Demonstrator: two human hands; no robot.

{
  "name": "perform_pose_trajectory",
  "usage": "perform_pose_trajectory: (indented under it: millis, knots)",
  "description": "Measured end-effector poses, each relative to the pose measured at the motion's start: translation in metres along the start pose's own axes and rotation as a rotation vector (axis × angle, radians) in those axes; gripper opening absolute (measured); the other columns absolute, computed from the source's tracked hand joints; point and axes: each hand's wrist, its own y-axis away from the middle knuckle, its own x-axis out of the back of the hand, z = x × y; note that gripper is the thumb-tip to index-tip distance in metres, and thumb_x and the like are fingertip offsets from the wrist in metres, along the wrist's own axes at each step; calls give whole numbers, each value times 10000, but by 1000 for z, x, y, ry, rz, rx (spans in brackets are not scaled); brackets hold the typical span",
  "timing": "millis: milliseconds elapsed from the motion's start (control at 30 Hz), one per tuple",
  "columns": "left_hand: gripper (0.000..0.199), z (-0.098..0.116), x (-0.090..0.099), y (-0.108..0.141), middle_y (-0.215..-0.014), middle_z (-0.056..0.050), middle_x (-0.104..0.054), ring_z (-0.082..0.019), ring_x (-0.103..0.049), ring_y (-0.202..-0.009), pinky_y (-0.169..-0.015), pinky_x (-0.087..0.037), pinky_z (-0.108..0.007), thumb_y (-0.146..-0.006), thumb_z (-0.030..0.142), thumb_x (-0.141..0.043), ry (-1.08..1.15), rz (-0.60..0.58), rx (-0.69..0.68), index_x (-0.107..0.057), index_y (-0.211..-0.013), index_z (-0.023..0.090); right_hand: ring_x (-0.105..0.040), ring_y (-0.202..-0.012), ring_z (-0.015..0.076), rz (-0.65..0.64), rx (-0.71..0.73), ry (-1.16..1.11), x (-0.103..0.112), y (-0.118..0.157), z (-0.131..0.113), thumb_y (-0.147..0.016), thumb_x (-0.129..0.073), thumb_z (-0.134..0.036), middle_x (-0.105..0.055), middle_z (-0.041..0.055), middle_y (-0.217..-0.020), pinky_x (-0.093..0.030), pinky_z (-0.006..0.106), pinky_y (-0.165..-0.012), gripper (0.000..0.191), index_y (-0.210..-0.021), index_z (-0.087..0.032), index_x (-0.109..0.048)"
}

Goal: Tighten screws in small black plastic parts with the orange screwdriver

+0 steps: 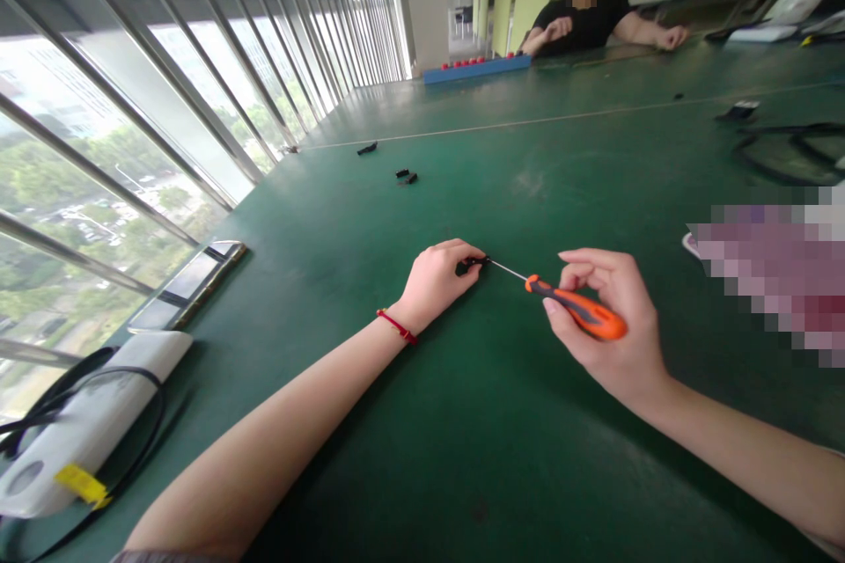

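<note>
My left hand [439,273], with a red cord bracelet at the wrist, pinches a small black part [472,263] against the green table. Most of that part is hidden by the fingers, so its kind is unclear. In my right hand [613,317] lies an orange and dark grey screwdriver [577,308], its handle along the palm and fingers. The thin metal shaft points left, and its tip meets the black part at my left fingertips.
Small black pieces [407,177] lie farther back on the green table [515,449]. At left are a phone-like slab [191,286] and a white device [99,422] with black cable. A blue strip [475,70] with red knobs stands far off, near a seated person [581,22]. Metal railings line the left.
</note>
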Motion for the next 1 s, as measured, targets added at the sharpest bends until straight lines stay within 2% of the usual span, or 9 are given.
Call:
perform_pose_trajectory:
  millis: [133,200,333,400,567,733,800,900,1000]
  knots:
    - [193,0,0,0,-953,-15,-713,-152,-658,-838,-767,-527,-256,-814,161,-550,6,0,0,-702,-928,191,-587,-663,181,-120,-74,44,1,1,-1,-780,-618,-239,-601,8,-704,-483,331,-627,201,-967,-222,-547]
    - [191,0,0,0,-956,-16,-713,-153,-658,-840,-770,-528,-258,-815,163,-550,6,0,2,-702,-927,190,-610,-692,185,-131,-90,49,1,1,-1,-802,-599,-243,-647,27,-757,-481,323,-617,120,-914,-224,-561]
    - [189,0,0,-1,-956,-17,-713,-153,-659,-837,-768,-531,-259,-813,165,-553,1,-3,10,-702,-926,195,-592,-742,171,15,-23,30,-1,0,-1,-760,-628,-188,-598,26,-824,-497,320,-683,282,-1027,-219,-543]
    - [192,1,0,-1,-954,-17,-712,-152,-659,-834,-766,-531,-258,-813,162,-551,3,-6,8,-702,-927,195,-581,-730,169,9,-18,-2,-1,0,0,-741,-639,-181,-565,15,-800,-505,325,-692,364,-1081,-214,-514]
    - [193,0,1,0,-958,-18,-712,-150,-659,-832,-767,-533,-255,-814,163,-549,8,-2,5,-702,-927,193,-616,-699,182,-126,-103,43,0,1,0,-794,-612,-246,-636,18,-743,-501,329,-653,121,-902,-230,-562]
    - [194,0,1,0,-965,-20,-711,-153,-660,-838,-770,-534,-260,-814,169,-548,-2,-15,9,-702,-928,199,-616,-783,184,15,-31,14,0,-1,-1,-742,-627,-179,-602,39,-875,-517,331,-714,299,-1022,-227,-537]
    - [195,1,1,0,-965,-19,-711,-154,-660,-844,-773,-533,-260,-814,167,-546,-4,-15,10,-701,-928,201,-599,-693,171,-56,-40,14,1,-1,-2,-737,-626,-187,-581,8,-769,-511,324,-672,323,-1038,-224,-518]
    - [191,1,2,0,-965,-21,-712,-152,-660,-841,-778,-533,-259,-814,163,-550,-1,-10,8,-701,-926,195,-591,-609,161,-162,-74,53,2,-1,-3,-768,-620,-234,-602,-12,-668,-485,306,-610,204,-951,-227,-530]
    - [188,1,1,-1,-964,-22,-712,-149,-659,-836,-772,-535,-256,-814,164,-554,0,-10,7,-701,-928,192,-605,-642,162,-113,-65,39,0,-1,-4,-784,-613,-228,-619,0,-710,-485,296,-611,175,-943,-227,-542]
